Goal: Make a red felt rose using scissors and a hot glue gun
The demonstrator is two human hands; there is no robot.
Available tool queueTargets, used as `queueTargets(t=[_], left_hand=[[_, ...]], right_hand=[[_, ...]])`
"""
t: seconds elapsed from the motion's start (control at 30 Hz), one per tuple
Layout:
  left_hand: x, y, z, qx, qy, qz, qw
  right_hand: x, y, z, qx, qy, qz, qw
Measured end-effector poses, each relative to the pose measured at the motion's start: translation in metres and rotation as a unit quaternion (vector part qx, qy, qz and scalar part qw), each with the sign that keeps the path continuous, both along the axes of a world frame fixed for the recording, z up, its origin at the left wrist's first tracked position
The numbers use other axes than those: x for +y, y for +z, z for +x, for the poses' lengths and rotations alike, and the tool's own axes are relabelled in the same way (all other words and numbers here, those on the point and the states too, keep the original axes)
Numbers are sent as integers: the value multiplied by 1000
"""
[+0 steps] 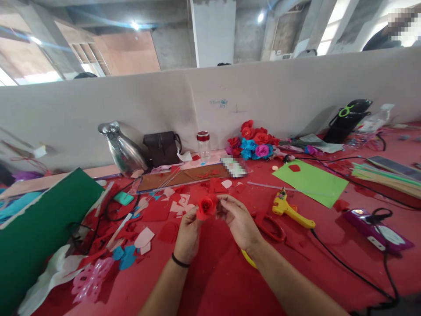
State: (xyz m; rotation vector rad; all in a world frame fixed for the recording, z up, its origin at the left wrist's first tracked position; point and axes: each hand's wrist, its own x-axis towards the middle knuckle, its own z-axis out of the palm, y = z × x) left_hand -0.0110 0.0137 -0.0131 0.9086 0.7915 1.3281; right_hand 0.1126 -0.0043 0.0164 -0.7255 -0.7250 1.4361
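Rose gripped in both hands over the red table

Your left hand (pixel 187 235) is pinched on the red rose (pixel 206 206) from below, and your right hand (pixel 238 221) has its fingertips closed on the bloom's right edge, so both hands meet at the flower. You hold it just above the table (pixel 210 281), at the middle of the view. The bloom opens upward and towards you. Its short axis stands roughly upright, and your left fingers hide its base.

Against the back wall stands a glass jar (pixel 203 145) with a red lid, upright; what it holds cannot be made out. Left of it sit a closed brown bag (pixel 162 148) and a tilted metal jug (pixel 121 149). A bunch of finished flowers (pixel 253 142) lies right of the jar. A yellow glue gun (pixel 289 208) and red scissors (pixel 271 228) lie near your right hand.
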Motion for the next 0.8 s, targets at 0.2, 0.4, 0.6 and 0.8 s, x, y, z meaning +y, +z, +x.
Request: queueTargets(t=[0.2,0.4,0.6,0.8], left_hand=[[0,1,-1,37,-13,45,998],[1,-4,-1,22,-26,32,999],[-1,2,2,-39,-20,-39,998],[-1,5,1,-125,-10,-134,983]], right_hand=[[-1,2,2,2,0,-1,1000],[-1,3,1,-30,3,0,1000],[-2,5,2,-42,4,1,999],[2,-2,-1,-107,-39,18,993]])
